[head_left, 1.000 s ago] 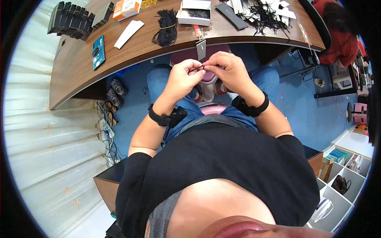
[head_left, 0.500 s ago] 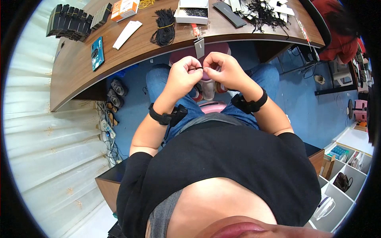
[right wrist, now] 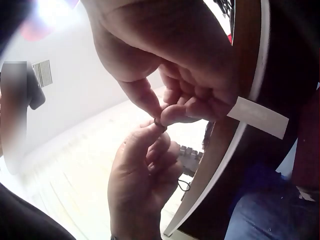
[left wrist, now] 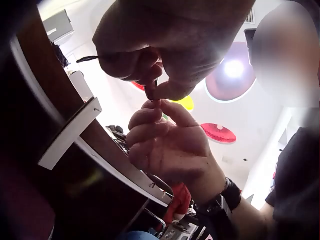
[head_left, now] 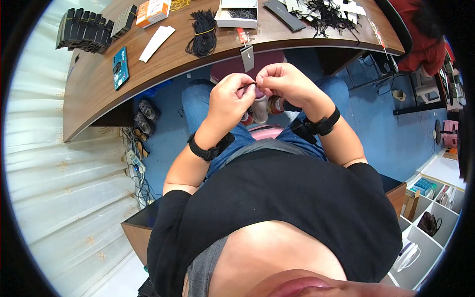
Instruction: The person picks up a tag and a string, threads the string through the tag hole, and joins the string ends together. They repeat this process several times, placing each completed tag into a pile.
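Observation:
A thin black cord [head_left: 246,86] runs between my two hands, in front of the desk edge and above the lap. My left hand [head_left: 228,99] pinches it between thumb and curled fingers; one loose end of the cord [left wrist: 87,58] sticks out past this hand in the left wrist view. Thumb and forefinger of my right hand [head_left: 289,85] pinch at the same cord, tip to tip with the left fingers. A small dark bit of cord [right wrist: 159,123] shows there in the right wrist view, mostly hidden by fingertips. Just beyond the hands, a grey tag [head_left: 247,58] hangs at the desk edge.
On the wooden desk [head_left: 148,74] lie a bundle of black cords [head_left: 203,37], an open white box [head_left: 236,19], a grey strip [head_left: 284,16], white strips [head_left: 157,43], a phone [head_left: 120,68] and stacked black tags [head_left: 81,32]. Tangled black cords [head_left: 329,20] lie at right.
My right wrist has turned and shifted slightly outward, and the right fingers have regripped at the cord. The left hand stays nearly in place, still holding the cord.

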`<control>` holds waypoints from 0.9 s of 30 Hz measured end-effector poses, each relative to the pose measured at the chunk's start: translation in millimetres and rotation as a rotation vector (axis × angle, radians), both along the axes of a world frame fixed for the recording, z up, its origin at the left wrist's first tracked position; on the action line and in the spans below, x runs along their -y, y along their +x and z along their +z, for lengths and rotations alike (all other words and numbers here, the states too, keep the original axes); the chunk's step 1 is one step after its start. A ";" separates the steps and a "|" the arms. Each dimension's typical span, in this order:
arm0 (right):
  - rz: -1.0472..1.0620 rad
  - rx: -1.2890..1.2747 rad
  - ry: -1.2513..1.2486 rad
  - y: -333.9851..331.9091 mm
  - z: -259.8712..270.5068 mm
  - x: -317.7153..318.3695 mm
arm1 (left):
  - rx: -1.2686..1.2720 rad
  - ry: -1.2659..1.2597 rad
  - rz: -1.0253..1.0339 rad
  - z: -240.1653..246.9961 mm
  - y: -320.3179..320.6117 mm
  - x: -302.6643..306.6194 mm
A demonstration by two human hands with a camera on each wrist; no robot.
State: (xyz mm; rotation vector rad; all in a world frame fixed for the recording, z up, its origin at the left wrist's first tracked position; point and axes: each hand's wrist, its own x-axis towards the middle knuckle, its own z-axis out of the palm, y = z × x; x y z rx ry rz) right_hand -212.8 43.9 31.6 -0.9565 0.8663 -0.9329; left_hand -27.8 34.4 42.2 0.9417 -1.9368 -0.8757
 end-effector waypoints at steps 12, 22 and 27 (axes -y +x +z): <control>0.258 0.433 0.385 -0.6 -14.6 0.2 | -0.404 0.320 -0.120 -4.9 -1.5 -8.6; -0.182 -0.185 -0.306 22.7 4.6 -18.6 | -0.579 0.579 -0.183 -19.8 3.7 5.9; -0.239 -0.471 -0.329 25.3 20.7 -21.9 | -0.643 0.837 -0.181 -19.0 4.1 7.5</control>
